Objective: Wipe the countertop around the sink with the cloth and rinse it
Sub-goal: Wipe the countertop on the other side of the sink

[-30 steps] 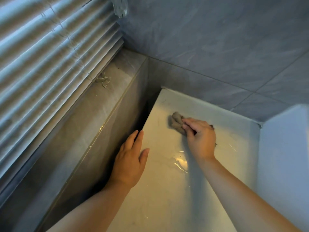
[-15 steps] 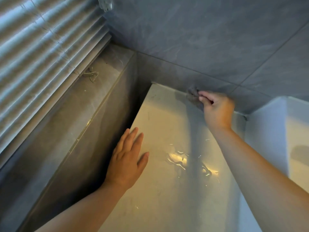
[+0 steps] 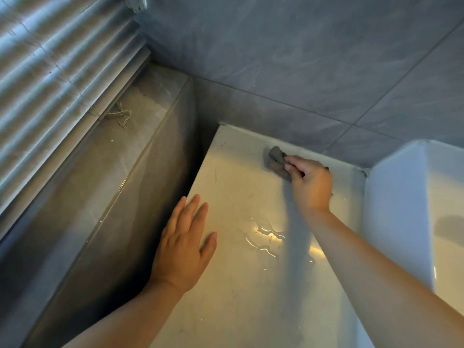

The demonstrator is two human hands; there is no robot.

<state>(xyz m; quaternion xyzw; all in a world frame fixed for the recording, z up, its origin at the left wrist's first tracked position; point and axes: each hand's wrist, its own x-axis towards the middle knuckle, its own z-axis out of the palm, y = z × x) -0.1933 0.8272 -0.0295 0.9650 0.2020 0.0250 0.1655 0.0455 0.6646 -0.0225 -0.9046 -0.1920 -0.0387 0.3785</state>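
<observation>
Head camera, looking down at a pale, glossy countertop point(image 3: 238, 285) in a corner of grey tiled wall point(image 3: 301, 59).

The person's right hand point(image 3: 310, 183) reaches to the far edge of the countertop, close to where it meets the wall. Its fingers are curled closed around a bunched grey cloth point(image 3: 276, 162), pressing it onto the surface. The cloth pokes out to the left of the fingertips, lying just beside the back edge.

The left hand point(image 3: 183, 247) rests flat, palm down, on the near-left part of the countertop at its left edge, fingers extended and slightly spread, holding nothing.

Between the two forearms, a small patch of water point(image 3: 266, 237) glints on the surface.

At the right, the white sink point(image 3: 401, 209) rises above the countertop; its basin is partly out of frame.

To the left, across a dark gap, runs a grey stone window ledge point(image 3: 105, 177) with a tangle of thin cord point(image 3: 120, 115) lying on it. Above the ledge hang closed horizontal blinds point(image 3: 50, 71), lit from behind.
</observation>
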